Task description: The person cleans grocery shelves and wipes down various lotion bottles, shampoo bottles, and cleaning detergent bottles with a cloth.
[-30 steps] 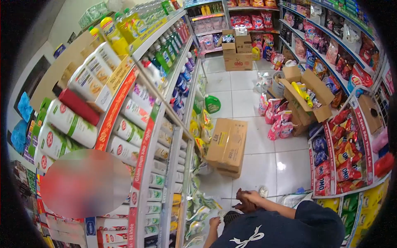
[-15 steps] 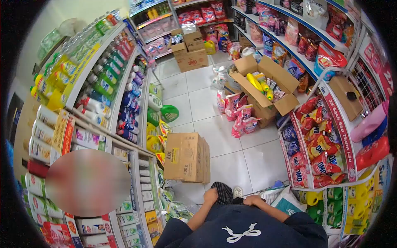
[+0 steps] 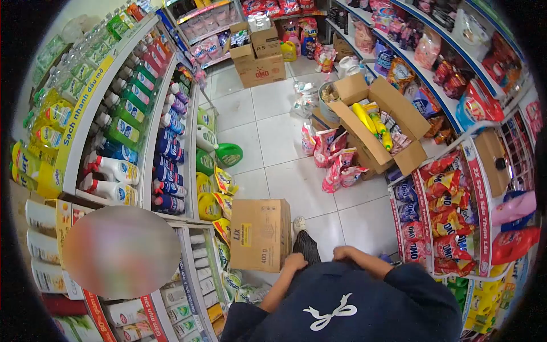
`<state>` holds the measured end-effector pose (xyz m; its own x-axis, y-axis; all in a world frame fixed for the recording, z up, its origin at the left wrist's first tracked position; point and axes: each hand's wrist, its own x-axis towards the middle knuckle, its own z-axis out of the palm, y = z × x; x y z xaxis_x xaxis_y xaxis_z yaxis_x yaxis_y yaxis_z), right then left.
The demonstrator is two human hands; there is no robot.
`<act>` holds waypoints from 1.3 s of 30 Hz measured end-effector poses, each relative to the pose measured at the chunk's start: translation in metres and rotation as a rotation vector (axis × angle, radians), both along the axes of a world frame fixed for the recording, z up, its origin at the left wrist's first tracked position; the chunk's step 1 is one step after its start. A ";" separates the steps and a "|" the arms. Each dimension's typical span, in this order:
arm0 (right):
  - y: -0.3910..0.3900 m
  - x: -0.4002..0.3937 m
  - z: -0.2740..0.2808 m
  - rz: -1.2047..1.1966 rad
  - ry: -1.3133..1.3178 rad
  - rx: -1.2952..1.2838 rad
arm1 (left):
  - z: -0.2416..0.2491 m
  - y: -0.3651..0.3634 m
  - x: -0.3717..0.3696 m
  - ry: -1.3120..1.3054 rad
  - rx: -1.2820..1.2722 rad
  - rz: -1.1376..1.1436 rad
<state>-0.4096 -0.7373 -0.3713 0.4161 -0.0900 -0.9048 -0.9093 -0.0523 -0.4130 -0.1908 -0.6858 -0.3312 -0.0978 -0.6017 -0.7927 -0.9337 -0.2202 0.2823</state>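
Note:
My left hand (image 3: 295, 261) hangs beside the dark striped trouser leg (image 3: 307, 247), its back to the camera and its fingers curled. Close to the front of my dark shirt (image 3: 364, 296), my right hand (image 3: 344, 253) is curled too. The undersides of both hands are hidden, so anything inside them does not show. A brown LIX carton (image 3: 260, 233) stands on the floor just ahead of my left hand. One light shoe (image 3: 299, 224) shows beyond the trouser leg.
Shelves of bottles (image 3: 128, 117) line the left side. To the right, an open carton (image 3: 379, 122) holds yellow bottles, with pink packs (image 3: 336, 162) beside it. A rack of OMO bags (image 3: 450, 205) stands nearer. White floor tiles (image 3: 256, 139) run between them toward an OMO carton (image 3: 262, 71).
My view has moved forward and shifted. A foot has stepped out ahead, beside the LIX carton. Both hands remain low near my body, the right one slightly farther forward.

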 end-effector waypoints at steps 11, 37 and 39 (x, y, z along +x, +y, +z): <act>-0.128 0.054 0.012 -0.072 -0.207 -0.168 | 0.015 -0.081 0.064 0.189 -0.046 0.348; -0.380 0.116 -0.049 0.231 -0.287 -0.220 | 0.000 -0.303 0.079 0.184 -0.477 0.974; -0.402 0.146 -0.055 0.308 -0.256 -0.202 | -0.012 -0.305 0.102 0.188 -0.492 1.051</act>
<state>-0.2635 -1.1396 -0.4259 0.6595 -0.0910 -0.7462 -0.7084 -0.4074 -0.5764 -0.0888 -0.9908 -0.3427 0.5388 -0.6936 -0.4782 -0.2923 -0.6863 0.6660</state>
